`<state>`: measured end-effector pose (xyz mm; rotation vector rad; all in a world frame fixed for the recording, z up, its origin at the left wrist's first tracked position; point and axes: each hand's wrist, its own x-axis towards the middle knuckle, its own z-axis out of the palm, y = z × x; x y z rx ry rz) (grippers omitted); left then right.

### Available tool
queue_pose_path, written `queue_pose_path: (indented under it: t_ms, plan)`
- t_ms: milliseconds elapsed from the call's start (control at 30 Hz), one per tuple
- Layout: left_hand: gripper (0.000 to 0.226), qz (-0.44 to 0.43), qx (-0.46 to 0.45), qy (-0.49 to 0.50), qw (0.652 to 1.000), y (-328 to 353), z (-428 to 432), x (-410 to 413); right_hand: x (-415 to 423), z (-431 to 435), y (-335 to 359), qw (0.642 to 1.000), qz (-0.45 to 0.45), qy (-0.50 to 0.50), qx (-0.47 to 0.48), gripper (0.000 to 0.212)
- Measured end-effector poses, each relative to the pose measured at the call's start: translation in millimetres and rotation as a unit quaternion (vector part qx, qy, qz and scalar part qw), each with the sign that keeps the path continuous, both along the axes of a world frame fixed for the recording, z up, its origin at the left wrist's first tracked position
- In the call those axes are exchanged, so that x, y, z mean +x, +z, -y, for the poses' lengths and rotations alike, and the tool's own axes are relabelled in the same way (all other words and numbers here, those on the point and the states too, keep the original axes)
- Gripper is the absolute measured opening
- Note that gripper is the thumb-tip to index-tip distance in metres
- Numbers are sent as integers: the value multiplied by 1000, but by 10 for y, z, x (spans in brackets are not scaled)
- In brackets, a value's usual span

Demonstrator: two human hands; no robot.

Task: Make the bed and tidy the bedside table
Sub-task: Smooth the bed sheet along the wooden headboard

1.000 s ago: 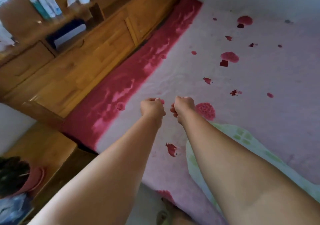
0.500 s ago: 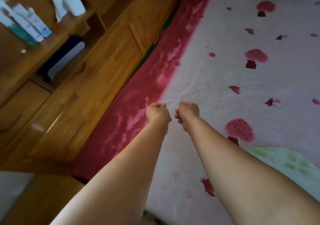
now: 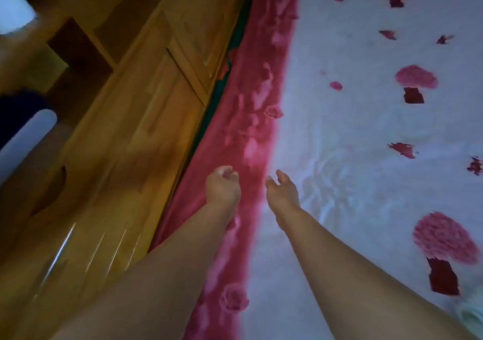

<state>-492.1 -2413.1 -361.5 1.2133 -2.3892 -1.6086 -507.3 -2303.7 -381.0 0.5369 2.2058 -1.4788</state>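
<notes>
The bed sheet (image 3: 366, 135) is white with pink flower prints. A red band (image 3: 256, 109) runs along its edge by the wooden headboard. Both my bare arms reach forward over it. My left hand (image 3: 222, 184) hovers over the red band with its fingers curled in, and I see no fabric in it. My right hand (image 3: 282, 188) is at the line where the red band meets the white, with its fingers apart and nothing in it. The sheet lies wrinkled (image 3: 329, 182) just right of that hand.
A wooden headboard unit (image 3: 130, 130) with panels and open niches fills the left side. A dark and white object (image 3: 26, 135) lies in one niche. A narrow dark green gap (image 3: 222, 86) separates the unit from the bed. A pale green cloth (image 3: 470, 316) shows at the bottom right.
My view has moved closer to the headboard. Both fists have shifted left onto the red band. My right hand has opened; my left stays curled.
</notes>
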Motion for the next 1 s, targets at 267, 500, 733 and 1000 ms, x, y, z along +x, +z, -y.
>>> queue_pose_path:
  t_ms: [267,500,733,1000]
  plan:
    - [50,77,-129,-69,986,-677,817,-863,-671,399,-974,992,-17,105,67,63]
    - [36,94,-105,-20,990,-910,1106,-1590,-917,678,-1277,987,9,155,37,63]
    - [31,190,-115,-14,975,-1016,1256,-1701,-1095,801,-1224,985,54,141,86,62]
    - [32,160,-94,-100,978,-1146,1410,-1533,-1567,1489,-944,979,-63,86,174,68]
